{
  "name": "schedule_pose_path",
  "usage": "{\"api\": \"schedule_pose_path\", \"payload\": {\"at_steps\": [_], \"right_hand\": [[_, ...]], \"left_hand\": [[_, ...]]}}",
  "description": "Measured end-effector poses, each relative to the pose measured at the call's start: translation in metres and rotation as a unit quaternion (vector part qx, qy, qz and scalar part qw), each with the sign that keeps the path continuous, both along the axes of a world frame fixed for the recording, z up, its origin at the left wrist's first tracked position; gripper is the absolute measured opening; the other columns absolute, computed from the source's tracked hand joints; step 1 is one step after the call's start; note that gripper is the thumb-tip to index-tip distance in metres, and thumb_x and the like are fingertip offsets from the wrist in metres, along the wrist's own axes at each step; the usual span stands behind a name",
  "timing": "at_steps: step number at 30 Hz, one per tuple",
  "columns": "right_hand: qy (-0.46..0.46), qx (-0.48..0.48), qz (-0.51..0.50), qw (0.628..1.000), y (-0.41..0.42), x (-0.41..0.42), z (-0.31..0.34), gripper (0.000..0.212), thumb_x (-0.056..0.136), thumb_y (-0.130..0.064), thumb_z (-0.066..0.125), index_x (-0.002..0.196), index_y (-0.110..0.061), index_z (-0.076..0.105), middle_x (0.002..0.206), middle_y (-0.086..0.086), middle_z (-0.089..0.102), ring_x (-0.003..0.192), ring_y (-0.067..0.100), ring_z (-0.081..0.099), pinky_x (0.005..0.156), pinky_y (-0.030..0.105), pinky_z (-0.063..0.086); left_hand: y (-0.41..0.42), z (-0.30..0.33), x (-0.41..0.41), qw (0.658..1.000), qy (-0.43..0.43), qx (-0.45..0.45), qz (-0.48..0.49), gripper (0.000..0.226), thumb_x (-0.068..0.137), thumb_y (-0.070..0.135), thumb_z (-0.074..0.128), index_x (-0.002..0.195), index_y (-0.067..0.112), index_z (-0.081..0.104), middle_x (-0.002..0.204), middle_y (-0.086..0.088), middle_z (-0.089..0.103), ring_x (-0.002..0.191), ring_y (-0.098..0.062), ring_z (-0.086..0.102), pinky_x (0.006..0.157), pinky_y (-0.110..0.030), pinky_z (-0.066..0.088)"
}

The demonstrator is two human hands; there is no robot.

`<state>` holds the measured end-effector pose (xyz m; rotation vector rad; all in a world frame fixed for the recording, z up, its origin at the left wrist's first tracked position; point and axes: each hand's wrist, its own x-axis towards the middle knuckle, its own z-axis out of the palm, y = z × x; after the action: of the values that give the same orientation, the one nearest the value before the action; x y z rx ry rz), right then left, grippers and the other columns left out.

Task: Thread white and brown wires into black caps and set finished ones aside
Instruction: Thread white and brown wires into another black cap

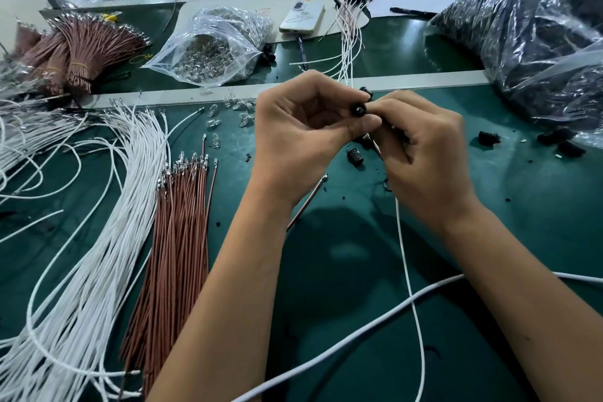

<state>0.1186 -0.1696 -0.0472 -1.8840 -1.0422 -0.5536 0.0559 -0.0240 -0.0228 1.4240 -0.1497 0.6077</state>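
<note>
wire bundles (107,238) left (bag (535,42) perhaps right)

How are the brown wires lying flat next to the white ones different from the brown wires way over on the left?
The flat brown wires lie loose, straight and spread out on the table; the brown bundles are tied with bands and fan out. The flat ones sit near, the bundles farther back. Both are the same brown with metal tips.

Two bare forearms, seemingly sleeveless, ringless hands.
</note>
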Motion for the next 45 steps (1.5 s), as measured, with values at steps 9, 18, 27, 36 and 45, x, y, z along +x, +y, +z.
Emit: {"api": "schedule_pose_path", "payload": {"at_steps": [9,18,27,36,45], "right_hand": [[-0.001,0.001,-0.018,1.000,0.0024,-0.0033,0.0002,0.017,0.098,-0.002,0.065,0.084,-0.003,0.074,0.079,0.008,0.068,0.068,0.022,0.058,0.064,0.030,0.045],[0.005,0.022,-0.007,1.000,-0.0006,-0.0032,0.0000,0.017,0.096,-0.007,0.071,0.081,-0.005,0.078,0.079,0.004,0.071,0.067,0.020,0.064,0.059,0.034,0.047],[0.019,0.040,-0.004,0.999,-0.0026,-0.0027,0.0010,0.013,0.096,-0.010,0.071,0.089,-0.007,0.081,0.077,0.000,0.071,0.066,0.016,0.066,0.058,0.038,0.050],[0.032,0.029,-0.001,0.999,-0.0028,0.0016,-0.0011,0.016,0.096,-0.006,0.066,0.098,-0.004,0.081,0.086,0.002,0.075,0.073,0.014,0.070,0.062,0.043,0.055],[0.010,-0.003,-0.006,1.000,0.0010,0.0022,-0.0017,0.021,0.093,0.006,0.063,0.098,-0.005,0.080,0.087,-0.002,0.070,0.077,0.011,0.065,0.071,0.019,0.046]], "left_hand": [[-0.0011,0.0017,-0.0002,1.000,-0.006,-0.003,0.005,0.032,0.066,-0.018,0.082,0.088,0.003,0.070,0.073,-0.005,0.069,0.069,-0.013,0.065,0.070,-0.023,0.054],[-0.0012,0.0018,-0.0009,1.000,0.008,0.008,-0.003,0.029,0.066,-0.013,0.085,0.078,0.006,0.066,0.071,-0.001,0.067,0.066,-0.014,0.060,0.066,-0.026,0.051],[0.0001,0.0005,-0.0007,1.000,0.009,0.011,-0.005,0.029,0.065,-0.012,0.086,0.078,0.005,0.066,0.071,0.000,0.066,0.066,-0.013,0.060,0.065,-0.025,0.053],[0.0013,0.0000,0.0002,0.999,-0.001,0.032,-0.005,0.030,0.065,-0.009,0.088,0.081,0.005,0.067,0.073,-0.007,0.066,0.068,-0.016,0.060,0.067,-0.027,0.052],[0.0013,0.0003,-0.0001,0.999,0.001,0.038,-0.013,0.030,0.065,-0.012,0.086,0.084,0.004,0.069,0.074,-0.009,0.067,0.069,-0.018,0.063,0.069,-0.027,0.053]]}}
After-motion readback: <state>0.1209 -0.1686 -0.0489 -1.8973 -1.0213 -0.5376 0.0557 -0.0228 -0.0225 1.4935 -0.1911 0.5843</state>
